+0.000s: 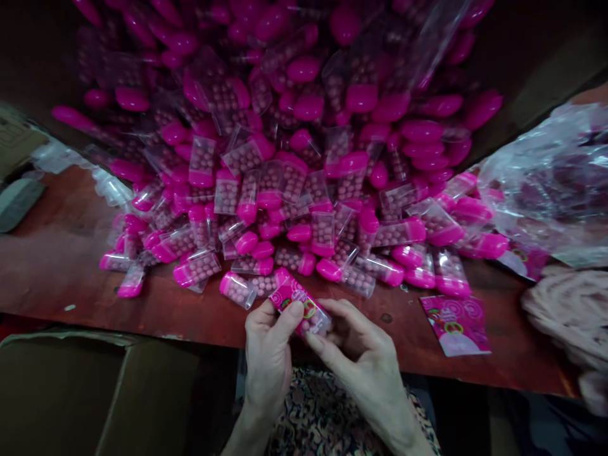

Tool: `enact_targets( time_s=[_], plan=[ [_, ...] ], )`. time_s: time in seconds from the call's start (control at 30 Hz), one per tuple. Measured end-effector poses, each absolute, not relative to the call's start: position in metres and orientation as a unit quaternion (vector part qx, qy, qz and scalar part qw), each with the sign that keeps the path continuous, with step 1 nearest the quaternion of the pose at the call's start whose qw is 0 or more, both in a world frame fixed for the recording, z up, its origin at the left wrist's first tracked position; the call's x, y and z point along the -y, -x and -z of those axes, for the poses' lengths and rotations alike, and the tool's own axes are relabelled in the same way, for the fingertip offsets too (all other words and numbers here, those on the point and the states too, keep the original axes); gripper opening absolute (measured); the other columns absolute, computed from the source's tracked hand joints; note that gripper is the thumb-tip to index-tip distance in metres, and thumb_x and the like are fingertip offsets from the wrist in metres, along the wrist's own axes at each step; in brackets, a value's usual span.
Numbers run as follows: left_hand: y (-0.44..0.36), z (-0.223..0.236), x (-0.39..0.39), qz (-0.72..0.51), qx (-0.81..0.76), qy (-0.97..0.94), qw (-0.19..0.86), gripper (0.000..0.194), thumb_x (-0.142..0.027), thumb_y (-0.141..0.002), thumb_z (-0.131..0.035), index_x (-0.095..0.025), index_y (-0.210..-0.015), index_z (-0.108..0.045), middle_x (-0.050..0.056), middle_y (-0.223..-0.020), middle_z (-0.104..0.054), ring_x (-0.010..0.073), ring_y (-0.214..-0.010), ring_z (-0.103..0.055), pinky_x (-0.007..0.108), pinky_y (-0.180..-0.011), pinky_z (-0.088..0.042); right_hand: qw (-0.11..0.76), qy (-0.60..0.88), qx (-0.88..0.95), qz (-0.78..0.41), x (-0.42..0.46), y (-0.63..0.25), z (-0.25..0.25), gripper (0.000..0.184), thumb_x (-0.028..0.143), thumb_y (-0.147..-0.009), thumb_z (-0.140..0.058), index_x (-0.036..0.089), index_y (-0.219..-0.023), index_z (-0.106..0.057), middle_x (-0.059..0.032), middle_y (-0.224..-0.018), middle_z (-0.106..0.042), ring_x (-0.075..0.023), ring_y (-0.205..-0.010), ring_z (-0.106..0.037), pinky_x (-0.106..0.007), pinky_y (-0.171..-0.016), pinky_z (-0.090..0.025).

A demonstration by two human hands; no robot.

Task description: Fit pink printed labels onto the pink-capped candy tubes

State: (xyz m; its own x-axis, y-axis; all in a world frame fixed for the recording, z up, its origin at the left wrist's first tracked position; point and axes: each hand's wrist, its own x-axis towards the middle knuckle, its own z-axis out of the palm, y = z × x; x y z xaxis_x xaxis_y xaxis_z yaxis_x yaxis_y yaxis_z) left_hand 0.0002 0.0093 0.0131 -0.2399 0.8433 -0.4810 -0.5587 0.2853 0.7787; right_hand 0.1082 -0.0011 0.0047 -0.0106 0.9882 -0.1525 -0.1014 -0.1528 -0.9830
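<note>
Both my hands hold one small candy container (302, 305) in a pink printed sleeve, just above the table's front edge. My left hand (270, 345) pinches its left end, the thumb lying across the printed face. At the lower right end, the thumb and fingers of my right hand (363, 354) close on the clear part, where pale pink balls show through. Right behind my hands lies a loose container (238, 289) with a pink cap and no sleeve. To the right, a flat pink printed sleeve (455, 325) rests on the table.
A big heap of pink-capped candy containers (294, 183) spills over the red-brown table (61, 253). Crumpled clear plastic (551, 183) and a bundled beige cloth (574, 310) sit at right. An open cardboard box (61, 392) stands below the left front edge.
</note>
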Motion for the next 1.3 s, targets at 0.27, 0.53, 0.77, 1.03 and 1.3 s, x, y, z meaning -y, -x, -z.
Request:
enact_targets(
  time_s=[0.27,0.53,0.77,1.03,1.3],
  plan=[
    [-0.001,-0.013,-0.01,-0.597,-0.55,-0.112,0.573,0.01,-0.025,-0.068,-0.076,-0.016,-0.069,-0.07,-0.003,-0.06,-0.067,0.0083,-0.051,-0.056,0.02,-0.057,-0.05,0.448,0.53,0.495,-0.523,0.01,-0.105,0.0,0.054,0.02,-0.075,-0.068,0.019,-0.126,-0.051,-0.0038,-0.087,-0.067,-0.0132,-0.069,-0.065,-0.025,-0.065,-0.059],
    [-0.002,-0.014,-0.009,-0.612,-0.539,-0.097,0.57,0.01,-0.023,-0.067,-0.077,-0.015,-0.066,-0.071,-0.003,-0.06,-0.066,0.0066,-0.052,-0.055,0.017,-0.055,-0.047,0.465,0.536,0.662,-0.243,0.014,-0.097,0.01,0.04,0.012,-0.082,-0.057,0.014,-0.122,-0.058,-0.011,-0.11,-0.069,-0.0211,-0.096,-0.068,-0.031,-0.085,-0.057],
    [0.002,-0.008,-0.014,-0.633,-0.547,-0.075,0.543,0.011,-0.023,-0.065,-0.078,-0.015,-0.066,-0.07,-0.003,-0.059,-0.066,0.0068,-0.052,-0.056,0.017,-0.055,-0.046,0.465,0.586,0.564,-0.349,0.018,-0.101,0.001,0.016,0.017,-0.082,-0.06,0.015,-0.098,-0.064,-0.0014,-0.069,-0.069,-0.0115,-0.056,-0.065,-0.021,-0.058,-0.057],
    [-0.008,-0.011,-0.009,-0.644,-0.521,-0.047,0.558,0.013,-0.025,-0.066,-0.078,-0.016,-0.065,-0.069,-0.003,-0.059,-0.066,0.0062,-0.052,-0.058,0.014,-0.055,-0.048,0.486,0.584,0.469,-0.451,0.015,-0.088,0.008,0.008,0.024,-0.076,-0.069,0.017,-0.075,-0.064,0.0024,-0.058,-0.062,-0.0086,-0.048,-0.057,-0.016,-0.047,-0.048],
    [-0.006,-0.01,-0.013,-0.662,-0.491,-0.041,0.564,0.013,-0.024,-0.064,-0.08,-0.015,-0.067,-0.071,-0.001,-0.062,-0.069,0.0066,-0.056,-0.061,0.014,-0.059,-0.051,0.508,0.578,0.514,-0.378,0.016,-0.093,0.012,0.005,0.015,-0.079,-0.063,0.019,-0.079,-0.066,0.0033,-0.061,-0.064,-0.0074,-0.05,-0.059,-0.014,-0.05,-0.049]
  ],
)
